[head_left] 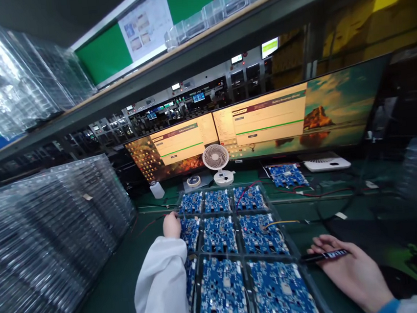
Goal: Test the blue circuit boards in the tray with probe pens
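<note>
A clear plastic tray (240,254) with several blue circuit boards (219,234) lies on the green bench in front of me. My left hand (172,225), in a white sleeve, rests at the tray's left edge by a board, its fingers curled under and hidden. My right hand (352,270) lies flat on the bench to the right of the tray, fingers wrapped around a black marker pen (323,256) whose tip points at the tray's right rim. Red and yellow wires run to boards in the tray.
A tall stack of clear trays (50,240) fills the left side. Two monitors (264,121) stand behind, with a small white fan (217,163), a tape roll (193,181), a white bottle (156,189) and a lone blue board (287,175) in front. Cables cross the right bench.
</note>
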### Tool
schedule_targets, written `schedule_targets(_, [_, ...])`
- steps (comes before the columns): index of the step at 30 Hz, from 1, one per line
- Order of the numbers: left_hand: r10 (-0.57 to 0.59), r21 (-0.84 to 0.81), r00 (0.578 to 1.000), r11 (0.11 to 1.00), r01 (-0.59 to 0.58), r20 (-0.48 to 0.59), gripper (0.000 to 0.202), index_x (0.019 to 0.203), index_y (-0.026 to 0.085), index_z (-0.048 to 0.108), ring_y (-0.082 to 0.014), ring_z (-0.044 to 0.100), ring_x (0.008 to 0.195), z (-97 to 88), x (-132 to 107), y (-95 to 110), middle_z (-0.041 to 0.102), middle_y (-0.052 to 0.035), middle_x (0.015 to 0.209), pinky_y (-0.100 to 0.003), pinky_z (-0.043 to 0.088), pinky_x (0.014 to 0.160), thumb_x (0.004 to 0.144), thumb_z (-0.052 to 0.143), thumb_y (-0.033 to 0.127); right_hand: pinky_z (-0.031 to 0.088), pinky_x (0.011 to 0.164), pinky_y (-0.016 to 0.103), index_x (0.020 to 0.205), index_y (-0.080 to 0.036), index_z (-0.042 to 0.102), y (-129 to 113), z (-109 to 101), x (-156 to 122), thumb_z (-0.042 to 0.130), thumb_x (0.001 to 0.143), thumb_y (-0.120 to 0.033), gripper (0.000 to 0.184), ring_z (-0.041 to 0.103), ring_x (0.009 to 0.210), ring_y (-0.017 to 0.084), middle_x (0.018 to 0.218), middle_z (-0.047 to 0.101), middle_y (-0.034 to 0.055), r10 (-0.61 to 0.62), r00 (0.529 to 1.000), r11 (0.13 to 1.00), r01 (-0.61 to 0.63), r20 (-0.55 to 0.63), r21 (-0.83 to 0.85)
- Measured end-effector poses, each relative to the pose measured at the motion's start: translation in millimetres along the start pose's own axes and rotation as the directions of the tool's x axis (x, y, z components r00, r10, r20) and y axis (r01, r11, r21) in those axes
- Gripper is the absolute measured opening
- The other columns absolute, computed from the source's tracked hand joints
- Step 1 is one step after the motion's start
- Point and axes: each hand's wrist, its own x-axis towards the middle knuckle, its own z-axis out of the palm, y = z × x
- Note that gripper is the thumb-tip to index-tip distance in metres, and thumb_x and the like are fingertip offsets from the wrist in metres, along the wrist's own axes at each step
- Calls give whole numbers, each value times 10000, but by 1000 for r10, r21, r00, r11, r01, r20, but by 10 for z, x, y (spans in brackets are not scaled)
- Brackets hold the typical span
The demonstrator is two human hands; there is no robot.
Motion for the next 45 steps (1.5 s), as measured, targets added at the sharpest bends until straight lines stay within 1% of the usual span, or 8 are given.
schedule_targets(7, [-63, 26, 998, 998, 63, -8, 188, 960, 189, 607, -223, 655, 918, -17, 48, 66, 706, -100, 921, -272, 434, 724, 802, 507, 168, 552, 620, 376, 673, -191, 628, 3, 2, -2, 565, 602, -214, 98, 575, 705, 196, 749, 604, 59, -2, 1000, 1000, 1, -15, -8])
schedule_targets(14, [-50, 43, 999, 998, 50, 2, 242, 926, 140, 647, -249, 648, 959, -70, -5, 114, 707, -158, 935, -295, 443, 776, 858, 418, 179, 549, 623, 356, 663, -184, 635, -9, 45, -41, 523, 641, -204, 116, 570, 704, 184, 741, 608, 60, 6, 1000, 1000, -6, -27, 2])
schedule_targets(21, [76, 5, 994, 997, -77, 74, 233, 868, 157, 686, -212, 645, 938, -298, -295, 118, 718, -112, 924, -259, 437, 796, 836, 461, 210, 545, 621, 354, 661, -181, 636, -10, 22, -28, 536, 638, -199, 104, 570, 697, 188, 723, 600, 58, 6, 1000, 1000, -6, 4, 1])
schedule_targets(26, [174, 8, 968, 984, -178, 180, 168, 778, 162, 679, -214, 658, 843, -305, -465, 194, 712, -94, 814, -265, 438, 742, 809, 563, 280, 542, 622, 367, 679, -181, 634, 2, -24, 5, 549, 639, -212, 99, 567, 691, 190, 732, 602, 58, -7, 1000, 1000, 7, 28, -3])
schedule_targets(34, [139, 10, 975, 990, -143, 171, 142, 902, 110, 624, -239, 649, 918, -265, -464, 259, 659, -180, 1000, -301, 435, 804, 857, 507, 177, 548, 653, 403, 726, -188, 617, 8, -128, 95, 563, 637, -209, 106, 574, 684, 193, 753, 595, 43, -26, 995, 1000, 27, 95, -9])
schedule_targets(38, [148, -66, 978, 988, -139, 148, 144, 868, 93, 595, -253, 646, 897, -344, -496, 293, 658, -202, 951, -323, 441, 787, 870, 472, 168, 553, 647, 398, 738, -191, 612, 13, -124, 87, 563, 645, -208, 107, 571, 663, 186, 747, 589, 34, -31, 993, 999, 32, 112, -4])
schedule_targets(41, [218, -180, 965, 965, -191, 146, 195, 842, 141, 579, -207, 651, 832, -318, -606, 452, 682, -111, 861, -294, 460, 754, 907, 423, 238, 553, 621, 371, 724, -178, 615, 12, -83, 52, 556, 639, -197, 105, 571, 660, 184, 730, 591, 43, -28, 995, 1000, 28, 96, 3])
schedule_targets(45, [426, -593, 891, 762, -260, 156, 83, 860, 174, 591, -148, 642, 783, -111, -776, 775, 692, -21, 835, -240, 481, 735, 818, 540, 225, 553, 614, 345, 700, -161, 619, 4, -18, -6, 551, 634, -188, 99, 570, 662, 177, 722, 595, 57, -25, 998, 1000, 24, 65, 15])
